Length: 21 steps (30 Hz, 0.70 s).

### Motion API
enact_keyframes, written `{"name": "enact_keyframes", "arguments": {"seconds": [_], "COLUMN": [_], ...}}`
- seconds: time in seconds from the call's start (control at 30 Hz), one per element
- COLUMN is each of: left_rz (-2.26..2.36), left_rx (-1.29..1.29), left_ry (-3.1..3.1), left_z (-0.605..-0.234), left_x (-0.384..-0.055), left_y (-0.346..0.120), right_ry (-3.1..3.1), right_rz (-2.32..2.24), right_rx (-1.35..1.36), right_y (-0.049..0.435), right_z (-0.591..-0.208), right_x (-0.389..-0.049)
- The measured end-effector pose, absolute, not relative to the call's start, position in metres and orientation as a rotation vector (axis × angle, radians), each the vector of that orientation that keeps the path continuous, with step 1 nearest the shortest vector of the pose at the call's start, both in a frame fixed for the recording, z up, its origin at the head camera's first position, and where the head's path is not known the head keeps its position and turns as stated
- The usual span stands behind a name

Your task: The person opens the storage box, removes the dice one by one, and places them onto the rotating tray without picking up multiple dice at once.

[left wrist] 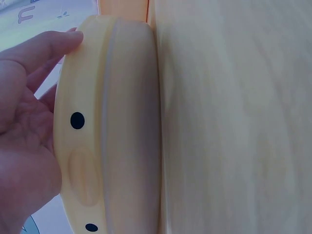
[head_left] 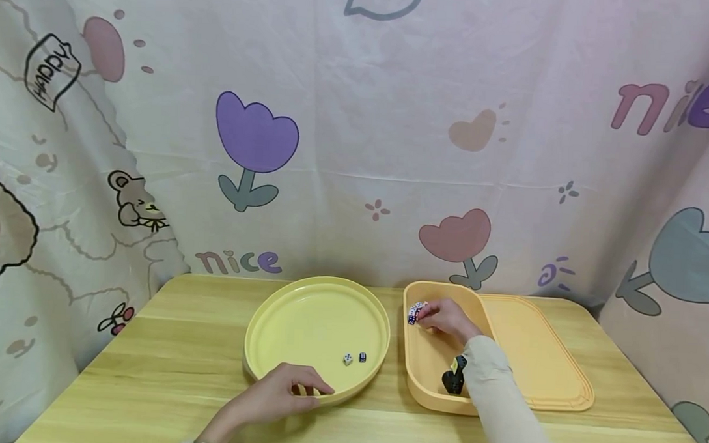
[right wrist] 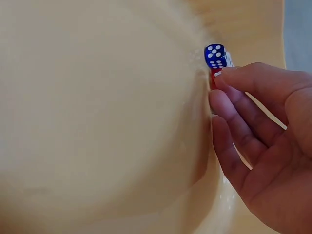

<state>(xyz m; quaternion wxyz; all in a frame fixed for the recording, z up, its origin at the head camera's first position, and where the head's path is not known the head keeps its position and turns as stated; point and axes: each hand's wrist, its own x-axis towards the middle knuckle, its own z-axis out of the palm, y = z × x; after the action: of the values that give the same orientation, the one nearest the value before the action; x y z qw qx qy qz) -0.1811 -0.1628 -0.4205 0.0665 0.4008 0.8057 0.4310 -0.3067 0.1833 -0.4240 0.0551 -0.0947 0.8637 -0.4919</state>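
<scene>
My left hand (head_left: 281, 392) holds the near rim of a round yellow tray (head_left: 320, 283); in the left wrist view its thumb lies on the outer wall, with the fingers behind the rim. Inside the tray lie a white die (head_left: 348, 359) and a dark blue die (head_left: 362, 357). My right hand (head_left: 447, 319) reaches into the far end of an orange box (head_left: 436, 401), where several dice sit together by the left wall. Thumb and fingertips pinch a red die (right wrist: 215, 77), mostly covered by the thumb. A blue die (right wrist: 215, 56) is right beside it.
An orange lid (head_left: 537, 358) lies flat on the wooden table (head_left: 150, 371), right of the box. A black device (head_left: 453, 378) with a yellow patch shows beside the right sleeve, over the box. Behind the table hangs a printed curtain (head_left: 346, 117).
</scene>
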Motion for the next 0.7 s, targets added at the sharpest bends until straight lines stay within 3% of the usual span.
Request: {"name": "enact_keyframes", "arguments": {"seconds": [0.7], "left_rz": [1.313], "left_rx": [1.217], "left_ry": [2.411], "left_z": [-0.4193], "left_x": [-0.1817], "left_y": [-0.1637], "right_ry": [2.685], "right_rz": [-1.41], "right_rx": [-0.27], "right_y": [0.1762], "right_z": [-0.4312], "right_x": [-0.3116]}}
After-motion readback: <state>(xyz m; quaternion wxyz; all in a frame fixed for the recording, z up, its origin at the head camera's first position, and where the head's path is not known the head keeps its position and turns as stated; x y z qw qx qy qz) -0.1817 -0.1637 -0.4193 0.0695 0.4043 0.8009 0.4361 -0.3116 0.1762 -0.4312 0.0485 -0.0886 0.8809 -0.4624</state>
